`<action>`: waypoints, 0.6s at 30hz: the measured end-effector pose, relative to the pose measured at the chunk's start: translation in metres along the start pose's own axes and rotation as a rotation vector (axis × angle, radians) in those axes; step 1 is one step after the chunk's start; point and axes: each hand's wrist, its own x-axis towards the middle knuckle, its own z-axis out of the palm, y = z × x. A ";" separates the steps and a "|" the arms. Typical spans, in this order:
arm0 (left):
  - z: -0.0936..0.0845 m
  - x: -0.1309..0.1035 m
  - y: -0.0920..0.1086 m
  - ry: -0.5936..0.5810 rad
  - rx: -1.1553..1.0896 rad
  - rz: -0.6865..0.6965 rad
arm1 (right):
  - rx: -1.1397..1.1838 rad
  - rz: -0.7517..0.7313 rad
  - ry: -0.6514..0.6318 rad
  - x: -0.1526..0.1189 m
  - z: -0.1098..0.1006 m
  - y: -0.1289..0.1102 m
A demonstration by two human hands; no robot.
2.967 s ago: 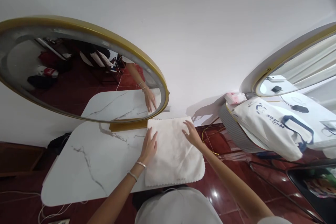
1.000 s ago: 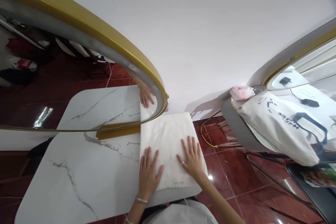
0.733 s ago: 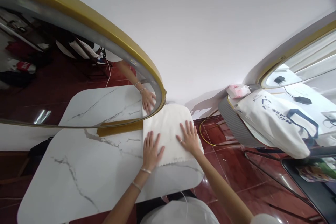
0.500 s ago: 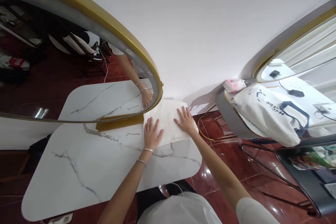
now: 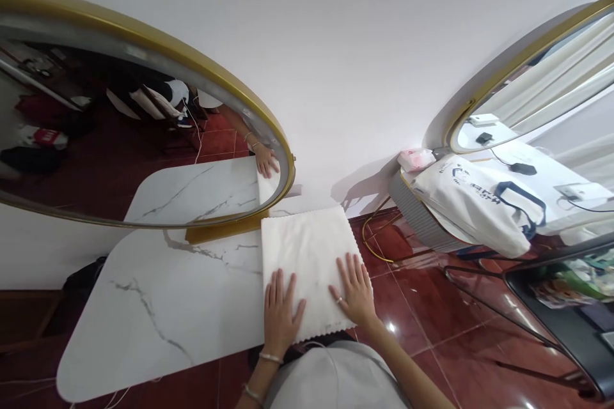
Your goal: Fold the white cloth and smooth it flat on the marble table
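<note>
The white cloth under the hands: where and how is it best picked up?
The white cloth lies fairly flat, its scalloped near hem seemingly at the table edge, so probably pinch there from the person's side, fingers beneath, thumbs on top.

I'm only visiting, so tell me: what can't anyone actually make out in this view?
All in the head view:
- Whatever is under the white cloth: the cloth covers it.
- The palms of the left hand and right hand: turned down, out of sight.
- The full print on the white bag: small and distorted by folds.
- The far left of the big mirror: cut off by the left edge.
</note>
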 end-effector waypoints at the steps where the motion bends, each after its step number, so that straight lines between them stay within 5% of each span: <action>1: 0.001 0.001 -0.001 0.006 0.004 0.002 | -0.003 0.004 0.004 0.000 0.001 0.000; 8: 0.012 0.062 -0.018 0.007 -0.035 0.027 | -0.023 0.035 -0.041 0.052 0.012 0.004; 12: 0.021 0.092 0.001 -0.040 -0.077 0.038 | -0.034 0.033 -0.089 0.074 0.011 0.002; 18: 0.020 0.064 0.033 -0.029 -0.054 0.069 | 0.004 -0.044 -0.094 0.043 -0.004 -0.004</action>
